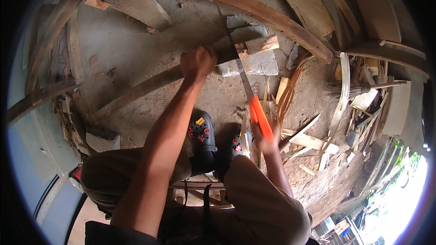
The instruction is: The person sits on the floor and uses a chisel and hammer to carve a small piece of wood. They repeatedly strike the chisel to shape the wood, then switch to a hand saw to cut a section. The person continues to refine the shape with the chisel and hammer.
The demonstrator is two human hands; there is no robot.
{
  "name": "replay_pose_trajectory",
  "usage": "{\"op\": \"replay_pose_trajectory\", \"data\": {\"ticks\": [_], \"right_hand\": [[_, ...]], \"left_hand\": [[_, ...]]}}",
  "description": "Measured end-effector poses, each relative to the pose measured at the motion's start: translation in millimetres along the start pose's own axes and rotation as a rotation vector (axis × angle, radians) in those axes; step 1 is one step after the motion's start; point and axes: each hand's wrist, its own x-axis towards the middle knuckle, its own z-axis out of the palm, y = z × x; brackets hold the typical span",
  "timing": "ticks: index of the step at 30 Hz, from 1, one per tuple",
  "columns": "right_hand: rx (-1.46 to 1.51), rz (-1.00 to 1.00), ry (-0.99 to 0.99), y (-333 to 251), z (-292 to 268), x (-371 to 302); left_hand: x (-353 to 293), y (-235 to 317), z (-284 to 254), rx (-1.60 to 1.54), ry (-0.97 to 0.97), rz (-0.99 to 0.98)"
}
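Left forearm (156, 159) nearest, left fingers (206, 55) clench the plank (165, 78), right fingers (257, 132) the saw (259, 110); I'd stroke straight, lightly.

Saw handle (261, 119), centre: plain bright orange. Saw blade (241, 69), upper centre: dark grey. Plank (156, 81), upper centre: dull brown, paler at its right end. Block (261, 63), upper centre: light grey. Clogs (203, 138), centre: black; charms (199, 121) on them are red and yellow. Trousers (263, 190), bottom: olive-brown. Panel (38, 140), left edge: pale blue.
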Motion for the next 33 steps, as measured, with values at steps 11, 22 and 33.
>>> {"op": "replay_pose_trajectory", "data": {"ticks": [11, 22, 33], "right_hand": [[-0.104, -0.154, 0.154, 29.0, -14.7, -80.0], [-0.12, -0.159, 0.182, 31.6, -18.6, -123.1], [-0.077, -0.114, 0.028, 19.3, -4.5, -37.9]], "left_hand": [[0.3, -1.8, 8.7, 0.087, 0.156, 0.048], [1.7, 2.4, 6.1, 0.046, 0.065, -0.103], [2.3, 2.1, 8.8, 0.03, 0.094, -0.065]]}}
